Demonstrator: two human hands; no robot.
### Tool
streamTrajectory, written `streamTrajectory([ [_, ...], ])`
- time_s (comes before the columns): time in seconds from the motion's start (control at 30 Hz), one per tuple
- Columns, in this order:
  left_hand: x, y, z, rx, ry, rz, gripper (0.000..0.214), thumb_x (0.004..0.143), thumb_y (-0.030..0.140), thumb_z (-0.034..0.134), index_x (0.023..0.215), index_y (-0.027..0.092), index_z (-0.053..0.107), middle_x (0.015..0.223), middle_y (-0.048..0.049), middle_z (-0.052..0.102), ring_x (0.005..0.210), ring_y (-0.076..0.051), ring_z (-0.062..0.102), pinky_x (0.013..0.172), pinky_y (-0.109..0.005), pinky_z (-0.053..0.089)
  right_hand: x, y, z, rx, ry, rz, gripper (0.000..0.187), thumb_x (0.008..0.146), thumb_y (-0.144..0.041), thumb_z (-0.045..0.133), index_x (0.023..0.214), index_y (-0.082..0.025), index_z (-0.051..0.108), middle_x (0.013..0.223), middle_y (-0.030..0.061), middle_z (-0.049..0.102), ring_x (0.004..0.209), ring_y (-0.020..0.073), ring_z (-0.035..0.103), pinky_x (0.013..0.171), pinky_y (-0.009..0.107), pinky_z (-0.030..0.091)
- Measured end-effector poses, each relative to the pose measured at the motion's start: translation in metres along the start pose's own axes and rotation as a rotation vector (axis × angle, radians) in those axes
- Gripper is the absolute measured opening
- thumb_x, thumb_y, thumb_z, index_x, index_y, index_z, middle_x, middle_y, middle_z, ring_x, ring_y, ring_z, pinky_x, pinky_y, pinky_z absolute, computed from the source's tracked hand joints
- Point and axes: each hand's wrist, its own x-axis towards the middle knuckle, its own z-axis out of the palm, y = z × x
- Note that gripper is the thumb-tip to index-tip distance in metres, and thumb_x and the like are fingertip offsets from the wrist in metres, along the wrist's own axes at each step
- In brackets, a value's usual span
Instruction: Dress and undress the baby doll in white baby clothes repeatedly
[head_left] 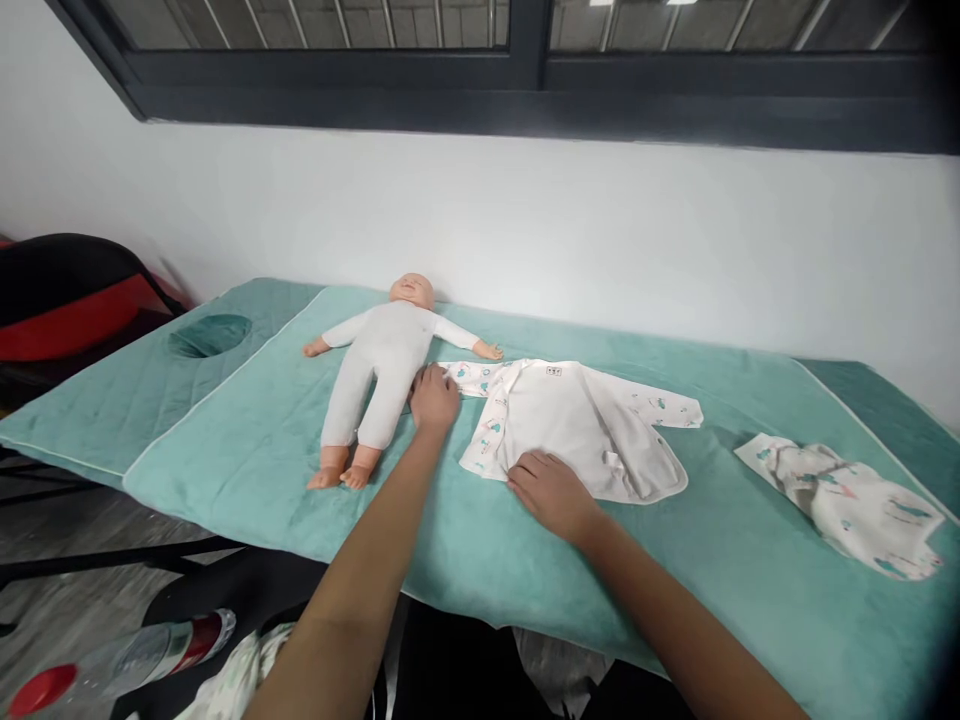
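Note:
A baby doll [379, 375] in a white bodysuit lies on its back on a teal padded table [247, 440], head toward the wall. Beside it, to the right, a white patterned baby shirt [577, 420] is spread open and flat. My left hand [433, 398] rests closed on the shirt's left sleeve, right next to the doll's hip. My right hand [551, 492] presses on the shirt's lower hem, fingers curled against the cloth.
A crumpled patterned garment [847, 500] lies at the table's right end. A face hole [208, 335] dips into the table at the left. A red-and-black chair [67, 300] stands at far left. A plastic bottle with red cap [112, 665] lies below the table.

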Motion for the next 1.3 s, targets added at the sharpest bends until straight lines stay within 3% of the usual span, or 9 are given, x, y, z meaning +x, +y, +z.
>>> streamTrajectory([
  [0.1,0.0,0.0,-0.001,-0.014,0.0,0.009,0.023,0.092,0.021,0.045,0.11,0.021,0.059,0.119,-0.011,0.066,0.122,-0.029,0.053,0.1,-0.042,0.043,0.002,-0.001,0.0,0.258,0.044,0.104,0.02,0.101,-0.031,0.048,0.094,-0.021,0.063,0.094,0.0054,0.065,0.092,0.0205,0.058,0.083,0.036,0.046],
  [0.2,-0.001,0.0,-0.002,-0.019,-0.006,0.007,0.024,0.091,0.02,0.044,0.11,0.021,0.059,0.121,-0.0115,0.066,0.125,-0.028,0.051,0.104,-0.041,0.041,0.02,0.002,0.007,0.655,0.143,0.44,0.015,0.095,-0.032,0.055,0.105,-0.024,0.061,0.101,0.0033,0.068,0.091,0.0186,0.063,0.083,0.035,0.05],
  [0.37,-0.003,0.0,-0.005,-0.03,-0.028,0.004,0.025,0.092,0.02,0.043,0.111,0.02,0.059,0.119,-0.0117,0.066,0.121,-0.028,0.053,0.102,-0.041,0.042,0.061,0.01,0.009,1.346,0.172,0.769,0.048,0.08,-0.032,0.067,0.124,-0.024,0.05,0.119,0.0066,0.066,0.083,0.0166,0.068,0.066,0.03,0.054],
  [0.53,-0.003,-0.001,-0.006,-0.03,-0.047,0.005,0.025,0.09,0.019,0.045,0.11,0.021,0.06,0.116,-0.0104,0.067,0.118,-0.028,0.055,0.099,-0.039,0.043,0.056,0.016,-0.006,1.542,0.186,0.671,0.045,0.077,-0.038,0.07,0.12,-0.027,0.06,0.115,0.0036,0.066,0.07,0.0107,0.061,0.051,0.021,0.042],
  [0.67,-0.002,-0.001,-0.004,-0.029,-0.047,-0.013,0.024,0.091,0.02,0.045,0.109,0.022,0.061,0.117,-0.0101,0.067,0.119,-0.028,0.054,0.1,-0.04,0.042,0.045,0.012,0.0,1.55,0.194,0.549,0.037,0.078,-0.037,0.068,0.113,-0.026,0.064,0.112,0.0041,0.066,0.082,0.0137,0.062,0.055,0.021,0.046],
  [0.83,-0.003,0.0,-0.006,-0.03,-0.026,0.01,0.025,0.092,0.02,0.043,0.11,0.021,0.06,0.118,-0.0096,0.068,0.124,-0.027,0.053,0.104,-0.039,0.041,0.053,0.008,0.013,1.454,0.389,0.741,0.042,0.072,-0.035,0.073,0.11,-0.024,0.058,0.13,0.0077,0.056,0.098,0.0182,0.064,0.071,0.031,0.058],
  [0.97,-0.006,0.002,-0.008,-0.028,-0.007,0.055,0.027,0.094,0.021,0.042,0.113,0.02,0.062,0.127,-0.01,0.065,0.136,-0.025,0.045,0.114,-0.04,0.033,0.048,0.011,-0.001,1.684,0.25,0.66,0.05,0.074,-0.036,0.075,0.12,-0.027,0.055,0.137,0.0083,0.055,0.105,0.0219,0.067,0.073,0.033,0.058],
  [1.1,-0.012,0.007,-0.009,-0.053,-0.016,0.097,0.03,0.092,0.016,0.041,0.111,0.02,0.064,0.13,-0.0089,0.066,0.139,-0.024,0.043,0.117,-0.044,0.03,0.036,0.011,-0.014,1.746,0.194,0.483,0.032,0.083,-0.041,0.068,0.11,-0.025,0.064,0.124,0.007,0.065,0.092,0.0183,0.067,0.064,0.026,0.052],
  [1.3,-0.009,-0.002,-0.054,-0.237,-0.039,0.237,0.033,0.094,0.017,0.041,0.12,0.019,0.06,0.141,-0.0068,0.059,0.142,-0.02,0.042,0.118,-0.039,0.033,0.043,0.009,-0.017,1.668,0.233,0.44,0.028,0.085,-0.043,0.068,0.106,-0.025,0.066,0.111,0.0069,0.069,0.091,0.0186,0.065,0.07,0.029,0.052],
])
